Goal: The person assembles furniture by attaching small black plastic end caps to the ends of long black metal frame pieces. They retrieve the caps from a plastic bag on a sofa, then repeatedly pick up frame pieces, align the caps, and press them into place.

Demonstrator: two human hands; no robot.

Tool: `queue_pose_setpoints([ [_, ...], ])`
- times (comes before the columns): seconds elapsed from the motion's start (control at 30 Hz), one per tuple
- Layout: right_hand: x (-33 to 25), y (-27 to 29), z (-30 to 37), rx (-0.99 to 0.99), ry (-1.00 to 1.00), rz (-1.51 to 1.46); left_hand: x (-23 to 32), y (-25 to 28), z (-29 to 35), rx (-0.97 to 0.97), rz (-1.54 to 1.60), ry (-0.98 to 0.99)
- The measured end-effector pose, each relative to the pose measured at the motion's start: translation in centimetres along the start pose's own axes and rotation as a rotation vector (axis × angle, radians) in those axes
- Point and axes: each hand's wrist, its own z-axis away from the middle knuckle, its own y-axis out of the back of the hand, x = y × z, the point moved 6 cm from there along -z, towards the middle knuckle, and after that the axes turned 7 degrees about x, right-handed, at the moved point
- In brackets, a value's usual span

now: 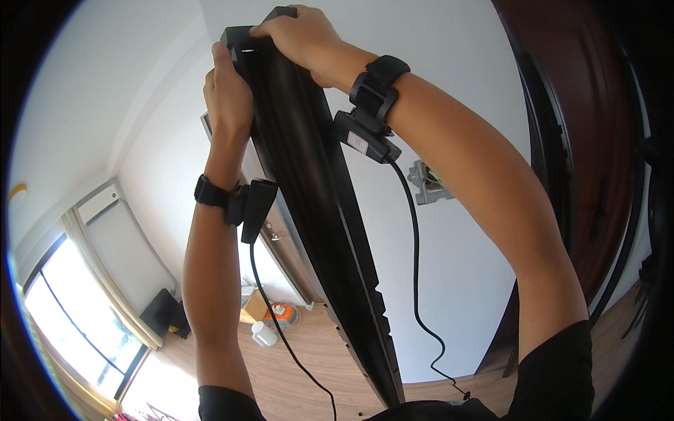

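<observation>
Pinching a black notched post (298, 161) by its top, with right hand (309, 38) raised, with left hand (229, 102) upright along its edge, in a grip too hidden to tell.

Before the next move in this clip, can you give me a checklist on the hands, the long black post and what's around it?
1. Left hand at the upper left edge of the black post: ok.
2. Right hand at the post's top end: ok.
3. Left cable and right cable not crossing the post in this view: ok.
4. Wires covered at the wall fitting: not ok, some show.
5. Post's lower end resting on the floor: cannot tell, the person's body hides it.
6. White jug apart from the post in the picture: ok, it is to the left.
</observation>
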Motion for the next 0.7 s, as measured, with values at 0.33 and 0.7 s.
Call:
queue_pose_setpoints([
  [0.33,-0.1,0.2,0.3,-0.013,-0.018,-0.012,-0.8,-0.3,-0.2,-0.027,0.149,0.118],
  [0.7,0.1,0.5,-0.2,-0.146,0.008,-0.082,0.8,-1.0,0.8,-0.201,0.622,0.057],
])
